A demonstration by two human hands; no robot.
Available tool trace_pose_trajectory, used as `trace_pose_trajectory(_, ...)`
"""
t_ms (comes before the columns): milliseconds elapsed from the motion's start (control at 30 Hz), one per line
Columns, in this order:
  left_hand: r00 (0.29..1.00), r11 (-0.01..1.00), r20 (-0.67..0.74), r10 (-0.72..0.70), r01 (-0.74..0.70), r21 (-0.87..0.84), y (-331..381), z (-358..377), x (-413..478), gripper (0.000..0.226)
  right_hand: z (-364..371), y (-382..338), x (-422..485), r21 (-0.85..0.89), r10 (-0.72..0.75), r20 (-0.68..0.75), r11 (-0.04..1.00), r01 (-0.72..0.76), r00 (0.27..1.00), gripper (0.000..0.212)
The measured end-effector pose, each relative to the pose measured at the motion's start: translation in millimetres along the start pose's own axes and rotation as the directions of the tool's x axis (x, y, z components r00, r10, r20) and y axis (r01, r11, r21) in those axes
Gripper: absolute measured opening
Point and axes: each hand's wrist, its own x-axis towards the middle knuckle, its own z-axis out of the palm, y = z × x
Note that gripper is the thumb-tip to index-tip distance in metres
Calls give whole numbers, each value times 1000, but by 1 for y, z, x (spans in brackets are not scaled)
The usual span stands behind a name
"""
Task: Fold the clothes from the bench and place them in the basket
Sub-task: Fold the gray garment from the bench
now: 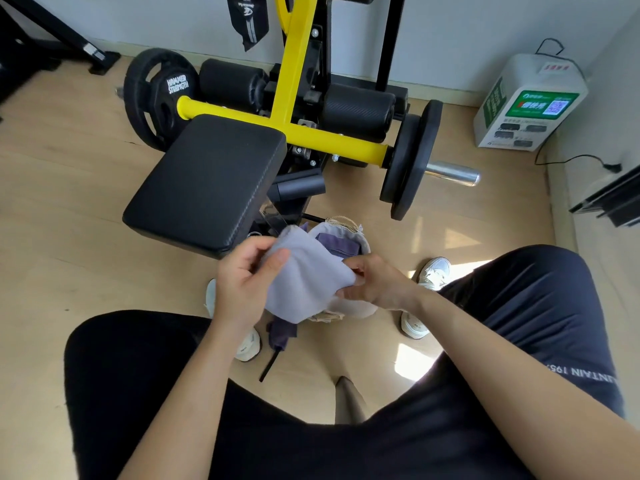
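Pinching lilac-grey cloth above fabric basket, left hand and right hand at opposite edges. Risk: unpressed fold may open on release.

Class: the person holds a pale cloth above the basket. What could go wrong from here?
The pale cloth is only bunched between the left hand and right hand, so its fold may open when released. A dark purple garment lies outside the basket; this one could slip out too.

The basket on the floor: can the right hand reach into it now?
Probably yes: the basket stands open just beyond the right hand. But that hand and the left hand both grip the grey cloth, which hangs over part of the opening.
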Motion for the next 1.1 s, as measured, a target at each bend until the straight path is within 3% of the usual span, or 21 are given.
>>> trace_pose_trajectory(100, 990, 998, -136, -43, 37, -49, -1, -20, 11, 10, -14, 8, 1, -128, 86, -24, 988, -88, 996, 26)
trace_pose_trajectory(400, 908, 971, -354, -225, 238, -6, -39, -51, 25, 11, -49, 27, -4, -60, 251, -102, 964, -258, 963, 15)
trace_pose_trajectory(500, 895, 962, -389, -221, 266, 65, -47, -49, 28, 17, -56, 25, -5, 146, 307, -180, 948, -283, 934, 15)
trace_pose_trajectory(600, 873, 949, -424, -240, 303, 87, -53, -49, 29, 25, -63, 20, -8, 473, 347, -273, 860, -188, 897, 24)
trace_pose_trajectory(833, 874, 918, -315, -370, 395, 19, -53, -42, 25, 18, -59, 8, -11, 580, 410, -398, 805, -121, 821, 26)
trace_pose_trajectory(1100, 946, 947, -54, -318, 320, 18, -41, -13, 15, 8, -37, -8, -9, 560, 345, -374, 824, -87, 861, 23)
